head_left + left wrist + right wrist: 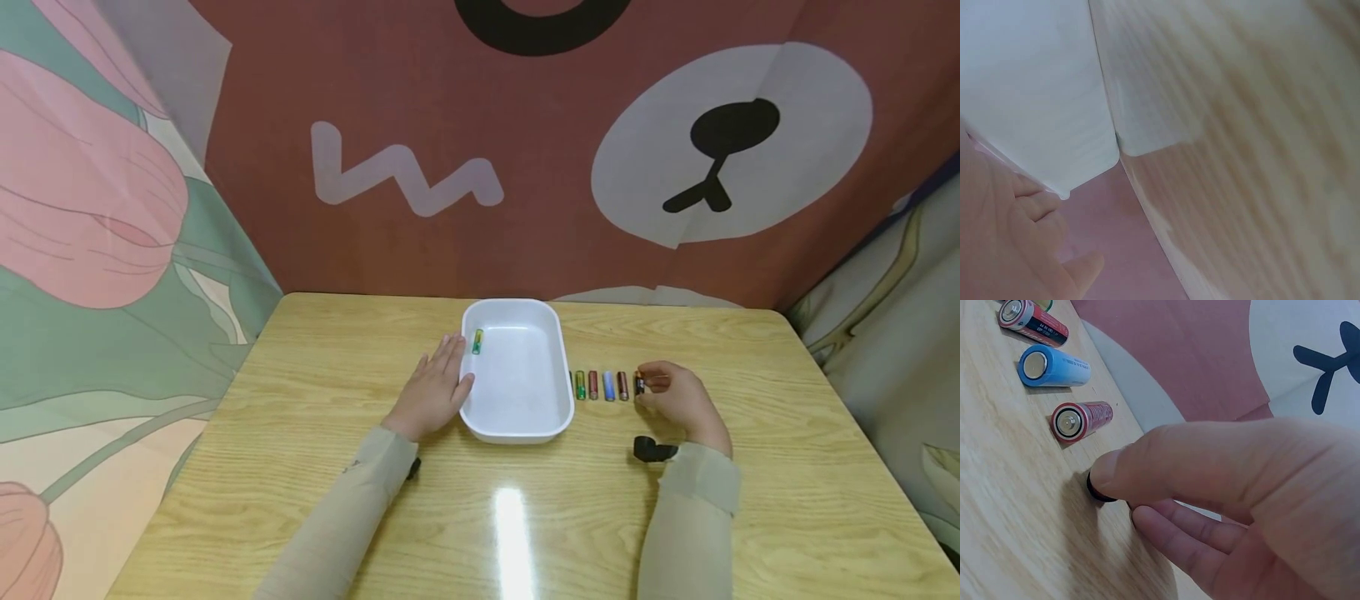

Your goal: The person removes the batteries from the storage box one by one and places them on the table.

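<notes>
A white rectangular tray [522,379] stands on the table with a green and yellow battery [477,342] lying in its left part. My left hand [435,390] rests along the tray's left rim, its fingers fairly straight. To the right of the tray, several batteries lie in a row, among them a green one [581,385], a red one [593,385], a blue one [609,386] and a dark red one [622,386]. At the row's right end my right hand [684,407] pinches a black battery [639,382] between thumb and fingers. In the right wrist view the thumb hides most of it.
The wooden table [585,517] reaches back to a brown cloth [420,258] with a bear print. Floral curtains hang at both sides. One battery at the row's left end is partly hidden by the tray's right rim.
</notes>
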Demonstrator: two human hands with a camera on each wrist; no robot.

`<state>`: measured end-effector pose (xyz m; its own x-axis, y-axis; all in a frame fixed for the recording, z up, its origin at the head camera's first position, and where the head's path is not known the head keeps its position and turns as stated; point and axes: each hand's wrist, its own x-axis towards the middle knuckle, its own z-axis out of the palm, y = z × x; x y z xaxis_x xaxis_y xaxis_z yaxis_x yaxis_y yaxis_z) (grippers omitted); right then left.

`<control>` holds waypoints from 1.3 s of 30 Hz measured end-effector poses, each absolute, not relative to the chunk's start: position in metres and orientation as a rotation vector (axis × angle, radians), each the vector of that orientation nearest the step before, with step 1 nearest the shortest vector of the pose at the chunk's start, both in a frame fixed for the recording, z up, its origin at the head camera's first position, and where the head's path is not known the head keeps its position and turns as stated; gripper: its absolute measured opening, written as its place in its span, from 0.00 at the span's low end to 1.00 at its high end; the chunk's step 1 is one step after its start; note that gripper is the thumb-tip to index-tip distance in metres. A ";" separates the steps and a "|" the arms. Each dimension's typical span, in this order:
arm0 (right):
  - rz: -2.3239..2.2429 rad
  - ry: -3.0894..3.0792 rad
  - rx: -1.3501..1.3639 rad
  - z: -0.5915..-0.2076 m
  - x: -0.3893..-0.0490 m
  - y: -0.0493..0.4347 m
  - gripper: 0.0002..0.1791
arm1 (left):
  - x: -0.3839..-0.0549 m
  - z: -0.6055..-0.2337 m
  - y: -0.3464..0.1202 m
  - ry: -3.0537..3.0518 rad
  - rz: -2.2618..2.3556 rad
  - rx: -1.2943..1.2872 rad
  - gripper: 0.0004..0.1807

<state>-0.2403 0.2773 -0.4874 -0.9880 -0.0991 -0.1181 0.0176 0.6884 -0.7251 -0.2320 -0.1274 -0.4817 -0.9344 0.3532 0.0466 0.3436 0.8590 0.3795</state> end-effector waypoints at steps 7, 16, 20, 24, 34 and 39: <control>-1.183 2.731 -0.095 -0.488 -0.241 0.277 0.29 | -0.233 -0.480 -0.127 2.978 0.584 0.532 0.36; -1.172 2.716 -0.079 -0.487 -0.240 0.277 0.29 | -0.233 -0.481 -0.126 2.987 0.587 0.542 0.37; -1.168 2.709 -0.068 -0.487 -0.240 0.277 0.29 | -0.233 -0.481 -0.126 2.980 0.572 0.532 0.37; -1.172 2.701 -0.063 -0.486 -0.240 0.277 0.29 | -0.233 -0.481 -0.126 2.977 0.570 0.520 0.37; -1.230 2.671 -0.066 -0.483 -0.237 0.278 0.29 | -0.233 -0.481 -0.127 2.973 0.589 0.526 0.37; -1.236 2.653 -0.037 -0.478 -0.236 0.278 0.29 | -0.233 -0.480 -0.126 2.968 0.564 0.516 0.37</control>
